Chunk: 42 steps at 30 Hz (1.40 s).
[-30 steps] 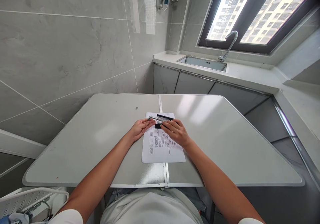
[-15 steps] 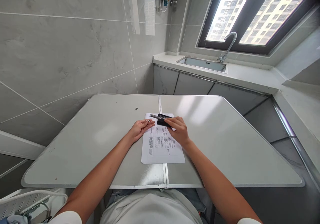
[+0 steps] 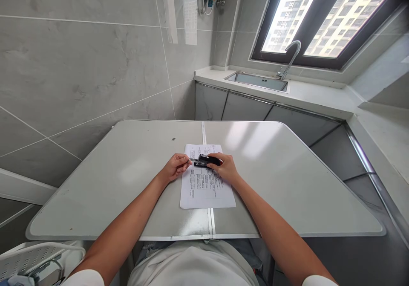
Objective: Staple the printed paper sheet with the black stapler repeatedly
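A black stapler [image 3: 209, 159] is held in my right hand [image 3: 224, 166], its fingers wrapped round the right end. Its metal part points left toward my left hand [image 3: 176, 166], whose fingers are pinched together at the tip of that part. Whether a small piece sits between those fingertips is too small to tell. Under both hands lie printed white sheets [image 3: 207, 196], flat across the table's centre seam. Tiny dark bits [image 3: 174, 139] rest on the table beyond my left hand.
The light table [image 3: 96, 192] spans the view. A white basket [image 3: 41, 256] with items stands at the lower left. Behind are a sink [image 3: 257, 81] with a faucet [image 3: 292, 58], a counter and a window.
The stapler has turned in my right hand and its black body now shows from the side. My left fingers, looser before, have closed at its metal end.
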{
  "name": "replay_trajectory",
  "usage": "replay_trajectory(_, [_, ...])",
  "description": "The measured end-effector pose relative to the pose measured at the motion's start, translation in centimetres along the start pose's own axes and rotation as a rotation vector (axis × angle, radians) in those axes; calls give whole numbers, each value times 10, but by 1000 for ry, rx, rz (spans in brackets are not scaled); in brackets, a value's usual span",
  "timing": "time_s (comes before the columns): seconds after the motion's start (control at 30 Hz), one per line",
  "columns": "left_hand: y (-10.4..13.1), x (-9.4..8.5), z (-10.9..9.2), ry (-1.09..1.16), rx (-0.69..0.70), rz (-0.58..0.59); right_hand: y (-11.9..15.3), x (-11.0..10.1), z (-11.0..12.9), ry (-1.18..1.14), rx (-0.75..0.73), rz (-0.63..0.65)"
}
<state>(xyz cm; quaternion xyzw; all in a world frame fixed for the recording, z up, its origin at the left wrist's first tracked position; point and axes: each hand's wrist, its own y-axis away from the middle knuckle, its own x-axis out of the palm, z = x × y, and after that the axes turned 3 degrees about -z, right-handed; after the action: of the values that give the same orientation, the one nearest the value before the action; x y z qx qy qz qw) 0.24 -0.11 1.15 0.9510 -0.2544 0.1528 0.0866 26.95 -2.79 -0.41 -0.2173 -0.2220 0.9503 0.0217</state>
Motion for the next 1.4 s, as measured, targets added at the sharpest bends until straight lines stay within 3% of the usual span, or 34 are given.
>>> replay_trajectory(0.3, [5, 2, -1, -112, 29, 126, -1, 0, -5, 84, -63, 45])
replay_trajectory(0.4, [4, -1, 7, -109, 47, 214, -4, -4, 3, 164, -251, 44])
replay_trajectory(0.53, [3, 1, 16, -65, 95, 326, -2, -4, 24, 211, -548, -52])
replay_trajectory(0.77, [4, 9, 17, -126, 96, 294, 16, 24, 39, 309, -917, 33])
replay_trajectory(1.03, [2, 12, 19, -84, 90, 223, 20, 26, 40, 426, -1007, -113])
replay_trajectory(1.4, [5, 12, 17, -52, 139, 193, 21, 22, 31, 481, -1025, -68])
